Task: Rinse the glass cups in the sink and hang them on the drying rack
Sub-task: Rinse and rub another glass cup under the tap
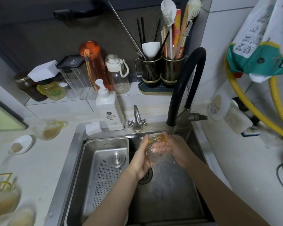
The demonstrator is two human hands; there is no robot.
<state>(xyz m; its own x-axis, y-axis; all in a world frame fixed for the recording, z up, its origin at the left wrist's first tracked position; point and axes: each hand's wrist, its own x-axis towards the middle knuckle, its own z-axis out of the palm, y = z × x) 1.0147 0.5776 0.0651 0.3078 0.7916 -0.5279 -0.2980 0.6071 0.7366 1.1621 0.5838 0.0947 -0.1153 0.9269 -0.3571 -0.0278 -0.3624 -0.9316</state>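
- Left hand (141, 158) cups the glass cup (155, 148) under the faucet (170, 128); right hand (178, 150) has its fingers inside
- Best to turn it slowly, rim tilted to the stream

At centre frame both hands hold a glass cup (155, 148) under the black faucet's (180, 88) spout, over the steel sink (162, 193). The left hand (141, 159) cups its left side; the right hand (175, 149) has fingers pushed inside (seen through the wet glass). A perforated steel tray (104, 168) fills the sink's left half. A gold drying rack (0, 181) sits at lower left.
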